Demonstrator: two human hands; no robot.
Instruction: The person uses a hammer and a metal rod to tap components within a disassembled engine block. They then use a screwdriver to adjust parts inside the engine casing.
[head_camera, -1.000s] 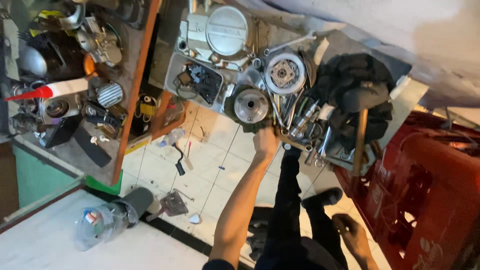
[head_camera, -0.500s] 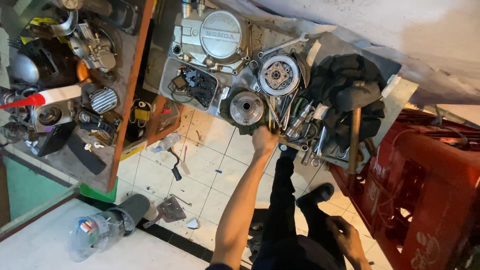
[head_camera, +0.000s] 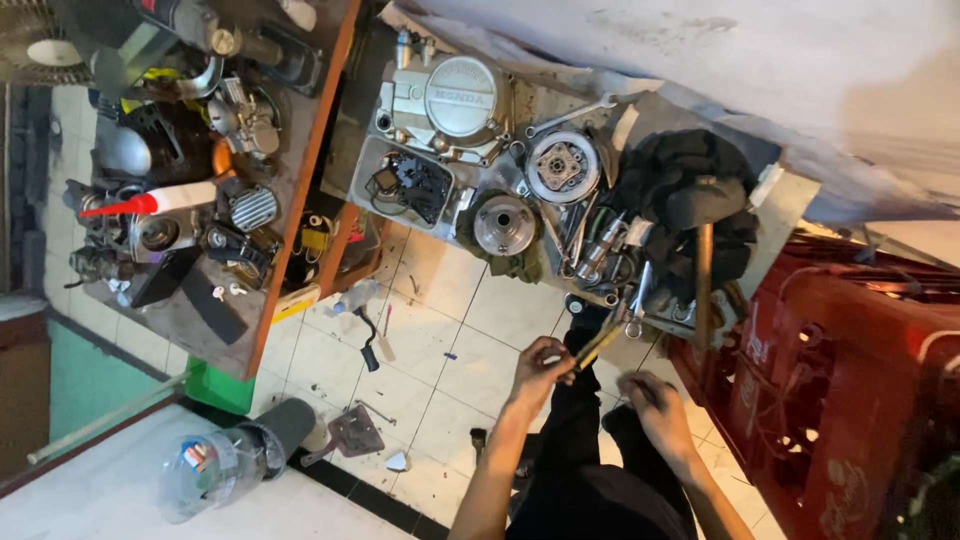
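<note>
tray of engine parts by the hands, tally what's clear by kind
round metal engine parts: 2
silver engine cover: 1
spanner: 1
wooden-handled hammer: 1
black cloth: 1
total: 6
The left hand holds a yellowish tool.

Yellow-handled tool (head_camera: 597, 345) in left hand (head_camera: 540, 368). Dark trousers (head_camera: 590, 470) below both hands. Red plastic crate (head_camera: 850, 390) beside right hand (head_camera: 655, 410). Silver engine cover (head_camera: 455, 100) and black rag (head_camera: 690, 190) above hands. White floor tiles (head_camera: 440, 350), green bin (head_camera: 215, 385) far off left hand.
</note>
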